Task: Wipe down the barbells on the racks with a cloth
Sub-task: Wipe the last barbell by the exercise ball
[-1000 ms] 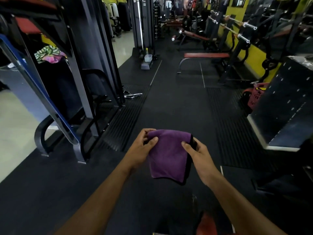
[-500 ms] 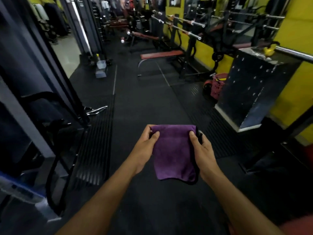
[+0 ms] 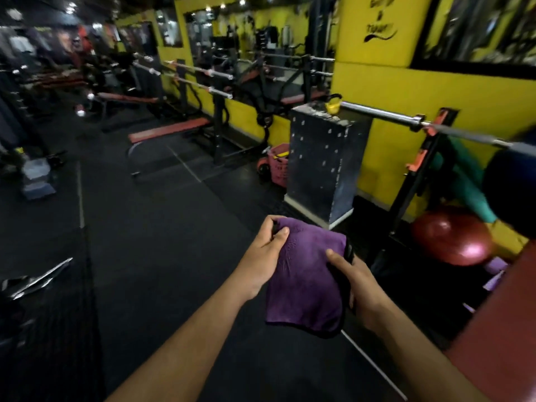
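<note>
Holding a folded purple microfibre cloth with a dark trim [image 3: 304,274] in front of the body, both hands work at its upper edge. The left hand [image 3: 265,256] pinches the top left corner, thumb over the front of the fabric and fingers curled behind, so its grip is closed on the cloth. The right hand [image 3: 358,282] grips the right edge, thumb laid across the front and fingers wrapped behind the dark trim. The cloth hangs down between the two hands above the black rubber floor [image 3: 162,256].

To the right, a long steel barbell [image 3: 385,116] rests across a black rack with orange hooks [image 3: 426,158], well apart from the cloth. Its near end passes over a tall black box with pale studs [image 3: 322,161], on whose top sits a small yellow kettlebell [image 3: 333,104]. A red exercise ball [image 3: 452,236] lies on the floor below the rack. Further back along the yellow wall [image 3: 374,82], more chrome barbells [image 3: 203,87] sit on racks above a flat red-padded bench [image 3: 171,130].
</note>
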A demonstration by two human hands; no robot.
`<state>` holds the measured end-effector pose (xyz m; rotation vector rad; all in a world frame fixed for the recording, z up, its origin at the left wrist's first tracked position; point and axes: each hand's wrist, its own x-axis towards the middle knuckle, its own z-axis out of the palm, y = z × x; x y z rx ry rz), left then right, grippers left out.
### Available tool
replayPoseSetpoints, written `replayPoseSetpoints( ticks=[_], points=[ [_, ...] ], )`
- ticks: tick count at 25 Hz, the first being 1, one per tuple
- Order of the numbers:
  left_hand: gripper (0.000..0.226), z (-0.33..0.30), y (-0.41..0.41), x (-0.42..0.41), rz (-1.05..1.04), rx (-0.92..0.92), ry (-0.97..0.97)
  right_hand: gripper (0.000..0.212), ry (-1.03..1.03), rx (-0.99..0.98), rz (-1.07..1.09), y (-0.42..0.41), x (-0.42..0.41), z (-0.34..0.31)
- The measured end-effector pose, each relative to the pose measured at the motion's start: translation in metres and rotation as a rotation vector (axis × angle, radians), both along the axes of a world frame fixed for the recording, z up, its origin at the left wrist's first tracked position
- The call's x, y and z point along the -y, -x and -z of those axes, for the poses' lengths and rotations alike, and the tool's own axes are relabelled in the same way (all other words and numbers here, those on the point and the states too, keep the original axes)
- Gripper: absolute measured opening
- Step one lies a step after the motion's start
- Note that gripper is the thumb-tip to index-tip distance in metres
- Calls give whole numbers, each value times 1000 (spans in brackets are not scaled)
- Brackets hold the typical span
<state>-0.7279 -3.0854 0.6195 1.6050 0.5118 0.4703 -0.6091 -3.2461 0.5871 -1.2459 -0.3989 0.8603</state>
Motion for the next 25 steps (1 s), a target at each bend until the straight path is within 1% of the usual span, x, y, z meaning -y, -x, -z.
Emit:
replayPoseSetpoints(
  ticks=[3, 7, 9, 12, 15, 16, 18, 19, 20, 22, 23, 25],
  points=[
    [13, -3, -80, -28, 103, 3, -30, 50, -6, -66, 72, -54, -16, 13],
    [22, -17, -182, -54, 261, -22, -154, 38, -12, -134, 364, -130, -28, -4],
    [27, -23, -231, -65, 328, -43, -149, 38, 7, -137, 493, -172, -33, -18],
    [37, -19, -297, -76, 439, -25, -127, 30, -15, -97, 684, -228, -34, -28],
    [41, -10, -356, -92, 524, -15, -203, 20, -4, -57, 856, -280, -33, -30],
    [41, -6, -379, -99, 556, -14, -237, 21, -15, -29, 911, -298, -34, -29],
    [39, -2, -424, -112, 621, -21, -286, 36, -25, -16, 1011, -331, -36, -26],
    [39, -5, -448, -117, 648, -23, -316, 40, -16, -7, 1065, -347, -37, -28],
    [39, -8, -470, -121, 675, -22, -355, 33, -33, 17, 1119, -363, -36, -31],
    [38, -15, -513, -122, 722, 8, -452, 12, -73, 78, 1186, -390, -30, -40],
    [39, -16, -532, -121, 734, 30, -480, 9, -63, 103, 1212, -402, -24, -43],
    [41, -12, -572, -119, 761, 55, -542, 12, -23, 128, 1280, -425, -13, -43]
  ],
)
